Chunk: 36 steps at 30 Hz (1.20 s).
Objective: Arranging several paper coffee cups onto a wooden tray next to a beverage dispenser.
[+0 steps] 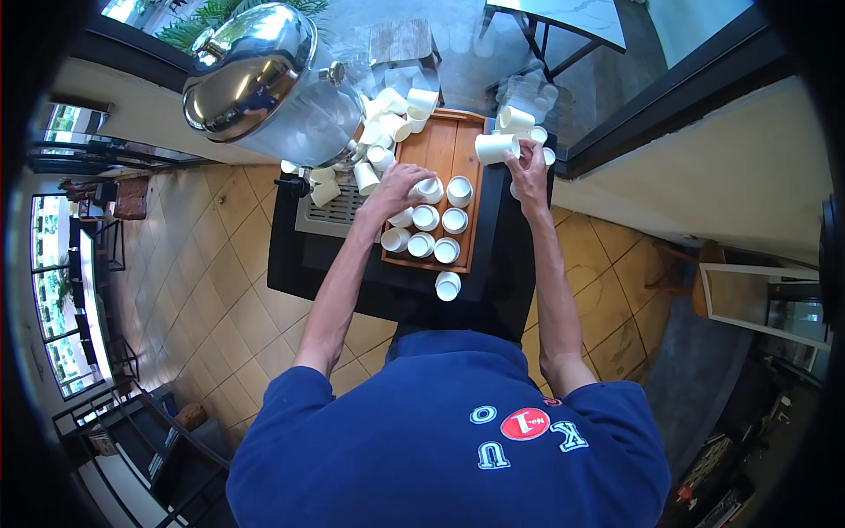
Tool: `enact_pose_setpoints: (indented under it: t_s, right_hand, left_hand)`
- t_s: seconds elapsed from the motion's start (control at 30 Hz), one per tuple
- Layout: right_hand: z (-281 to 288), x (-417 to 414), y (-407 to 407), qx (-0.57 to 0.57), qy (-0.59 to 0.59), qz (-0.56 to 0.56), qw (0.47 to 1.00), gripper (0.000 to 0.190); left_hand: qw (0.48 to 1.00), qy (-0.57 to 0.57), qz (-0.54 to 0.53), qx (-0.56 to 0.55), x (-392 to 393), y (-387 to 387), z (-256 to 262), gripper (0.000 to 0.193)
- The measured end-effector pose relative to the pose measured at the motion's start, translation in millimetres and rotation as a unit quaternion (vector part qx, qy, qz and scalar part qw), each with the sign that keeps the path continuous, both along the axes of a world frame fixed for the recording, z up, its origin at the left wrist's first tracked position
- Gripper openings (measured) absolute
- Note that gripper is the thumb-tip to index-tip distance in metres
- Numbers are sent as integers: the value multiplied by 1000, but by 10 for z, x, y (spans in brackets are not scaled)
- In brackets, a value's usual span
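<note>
White cups (446,250) stand upside down in rows at the near end of a wooden tray (443,146). My left hand (399,189) reaches over the tray's left edge, its fingers touching a cup (430,189) in the row farthest from me. Off the tray's right side, my right hand (529,173) holds a white cup (496,149) tipped on its side. Close to the tray's near edge, a single cup (447,286) stands on the black counter (330,264). Loose cups (395,127) lie heaped beyond my left hand, and a few more (515,119) are past my right.
A large drink dispenser (274,92) with a shiny metal lid and a black tap (292,187) rises at the left of the counter. Below it is a slotted metal drip tray (323,210). A window frame (673,86) and wall are close on the right.
</note>
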State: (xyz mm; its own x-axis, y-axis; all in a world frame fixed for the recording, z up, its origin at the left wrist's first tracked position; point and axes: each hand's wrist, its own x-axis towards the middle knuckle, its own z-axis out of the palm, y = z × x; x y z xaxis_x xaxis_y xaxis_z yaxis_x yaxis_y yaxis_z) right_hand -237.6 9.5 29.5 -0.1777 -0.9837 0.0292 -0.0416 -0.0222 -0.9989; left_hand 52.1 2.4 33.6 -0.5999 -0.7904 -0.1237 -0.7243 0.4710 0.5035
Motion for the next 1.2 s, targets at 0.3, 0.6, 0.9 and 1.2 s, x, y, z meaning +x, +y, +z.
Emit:
enact_pose_setpoints:
  t_s: [0.3, 0.6, 0.9, 1.2]
  right_hand:
    - [-75, -399, 496, 46, -39, -57, 997, 54]
    - [-271, -667, 1291, 106, -12, -82, 991, 51]
    - [-219, -352, 1261, 70, -11, -73, 995, 48]
    - [473, 641, 724, -138, 271, 7, 953, 56]
  left_hand:
    - [997, -52, 40, -49, -63, 52, -128, 51]
    - [995, -59, 59, -48, -119, 75, -94, 59]
    - [979, 17, 151, -136, 154, 297, 163, 69]
    - [949, 159, 256, -91, 539, 654, 191, 59]
